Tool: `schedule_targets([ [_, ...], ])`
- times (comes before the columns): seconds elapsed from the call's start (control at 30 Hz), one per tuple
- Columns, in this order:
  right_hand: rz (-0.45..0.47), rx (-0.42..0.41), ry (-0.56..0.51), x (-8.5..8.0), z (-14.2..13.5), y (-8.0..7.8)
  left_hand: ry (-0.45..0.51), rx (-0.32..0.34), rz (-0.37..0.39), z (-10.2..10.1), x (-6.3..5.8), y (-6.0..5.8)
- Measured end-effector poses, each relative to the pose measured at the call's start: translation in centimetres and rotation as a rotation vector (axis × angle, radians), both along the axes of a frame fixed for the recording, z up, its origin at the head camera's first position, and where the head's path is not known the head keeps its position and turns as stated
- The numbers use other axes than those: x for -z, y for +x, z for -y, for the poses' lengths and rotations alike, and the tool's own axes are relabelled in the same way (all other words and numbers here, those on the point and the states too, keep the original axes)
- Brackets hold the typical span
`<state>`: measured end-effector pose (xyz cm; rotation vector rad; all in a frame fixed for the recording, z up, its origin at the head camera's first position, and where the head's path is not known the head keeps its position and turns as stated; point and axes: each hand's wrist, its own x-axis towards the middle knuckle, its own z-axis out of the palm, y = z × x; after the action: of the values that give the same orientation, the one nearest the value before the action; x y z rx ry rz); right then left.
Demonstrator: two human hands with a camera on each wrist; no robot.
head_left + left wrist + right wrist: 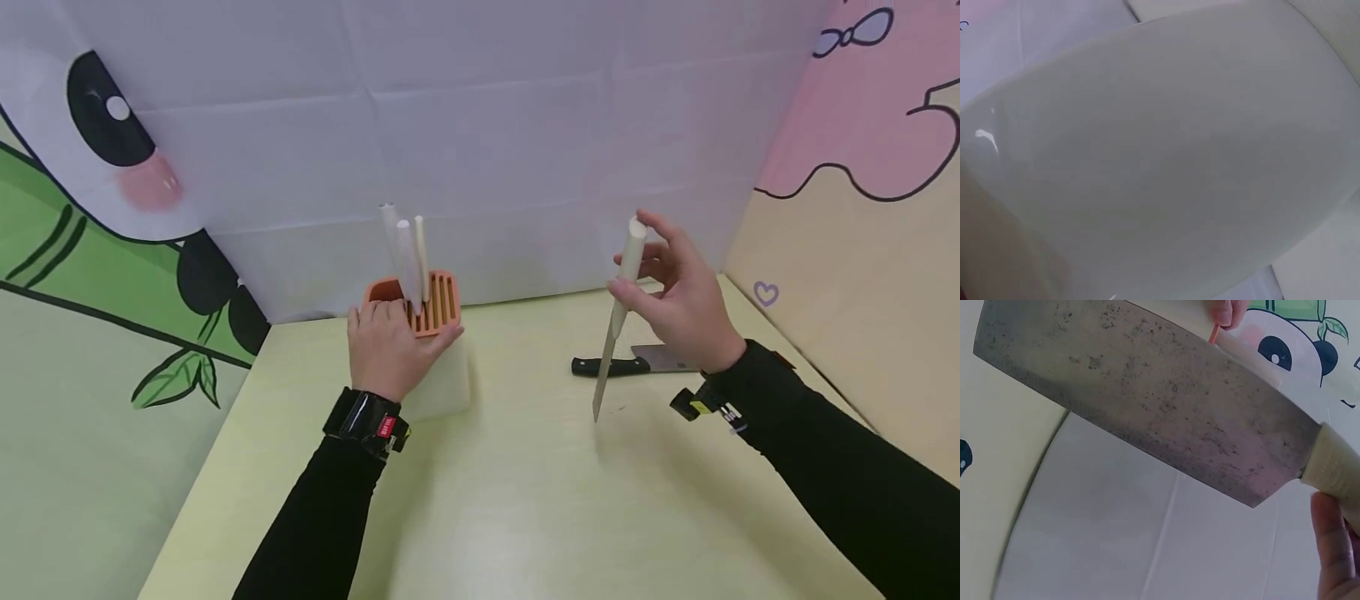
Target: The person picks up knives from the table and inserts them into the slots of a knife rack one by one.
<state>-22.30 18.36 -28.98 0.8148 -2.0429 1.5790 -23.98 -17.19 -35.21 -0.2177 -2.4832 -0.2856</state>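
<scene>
"One cleaver [617, 321], held up to the right of the block [446, 383]. Which hand has it?"

"The right hand [686, 304]. It pinches the pale grip, thumb low on it and a fingertip up by the butt end."

"How does it hang?"

"Grip up, blade down, nearly upright, with a slight lean: the lower end slants in toward the block. From over the shoulder I get the blade almost edge-on; seen from that wrist, it shows a broad, speckled face. Judging by the shadow, it clears the table [495, 517]."

"So which hand is nearer the block?"

"The left hand [393, 350], easily, since it's on it. It grips the near left of the rim, thumb stretched toward the near right corner. How tightly, I can't tell."

"And what's in the block?"

"Three white handles [408, 258], standing up out of its orange top [454, 315]. The slotted part is on the cleaver's side."

"That black knife [637, 365]?"

"Lying flat, also right of the block, its handle end toward it, part of the blade hidden behind the right hand."

"Then what counts, I'd say, is that sideways gap."

"Agreed: from the right hand, the block lies off to the left, well apart."
</scene>
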Motion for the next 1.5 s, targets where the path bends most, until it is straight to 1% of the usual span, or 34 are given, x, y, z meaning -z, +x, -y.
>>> schedule_targets([
  [0.07, -0.007, 0.006, 0.030, -1.2, 0.4, -0.4, -0.003, 0.023, -0.041, -0.2, 0.2, 0.5],
  [0.17, -0.021, 0.002, 0.055, -3.0, 1.1, -1.0, -0.021, 0.066, -0.128, -0.8, 0.6, 1.5],
  [0.27, -0.038, -0.002, 0.078, -4.4, 1.9, -1.9, -0.042, 0.129, -0.214, -1.6, 1.0, 2.2],
  [0.37, -0.051, -0.021, 0.074, -5.5, 3.1, -2.8, -0.083, 0.173, -0.262, -2.1, 1.2, 2.4],
  [0.43, -0.067, -0.028, 0.067, -6.1, 3.9, -3.5, -0.105, 0.185, -0.273, -2.3, 1.5, 2.3],
  [0.53, -0.082, -0.032, 0.066, -7.0, 5.4, -4.4, -0.135, 0.173, -0.282, -2.4, 2.5, 1.9],
  [0.73, -0.069, 0.006, 0.127, -8.5, 7.8, -5.8, -0.234, 0.133, -0.294, -2.5, 5.3, 1.2],
  [0.8, -0.077, 0.014, 0.142, -8.9, 8.5, -6.1, -0.252, 0.124, -0.326, -2.6, 6.1, 0.8],
  [0.9, -0.103, 0.010, 0.129, -9.5, 9.7, -6.1, -0.267, 0.110, -0.390, -2.7, 6.8, 0.3],
  [0.97, -0.125, 0.008, 0.108, -9.8, 10.5, -6.0, -0.276, 0.102, -0.427, -2.8, 7.2, 0.0],
  [1.07, -0.183, 0.004, 0.069, -9.9, 11.6, -6.0, -0.281, 0.098, -0.458, -2.7, 7.5, -0.2],
  [1.2, -0.257, 0.009, 0.028, -9.9, 13.0, -6.0, -0.285, 0.100, -0.476, -2.8, 7.6, -0.4],
  [1.3, -0.288, 0.005, 0.002, -10.1, 13.9, -6.0, -0.284, 0.101, -0.482, -2.8, 7.6, -0.3],
  [1.4, -0.304, -0.001, -0.007, -10.2, 14.7, -6.0, -0.284, 0.099, -0.489, -2.8, 7.7, -0.2],
  [1.5, -0.286, 0.005, -0.001, -10.1, 15.2, -5.8, -0.291, 0.092, -0.489, -2.9, 7.7, 0.1],
])
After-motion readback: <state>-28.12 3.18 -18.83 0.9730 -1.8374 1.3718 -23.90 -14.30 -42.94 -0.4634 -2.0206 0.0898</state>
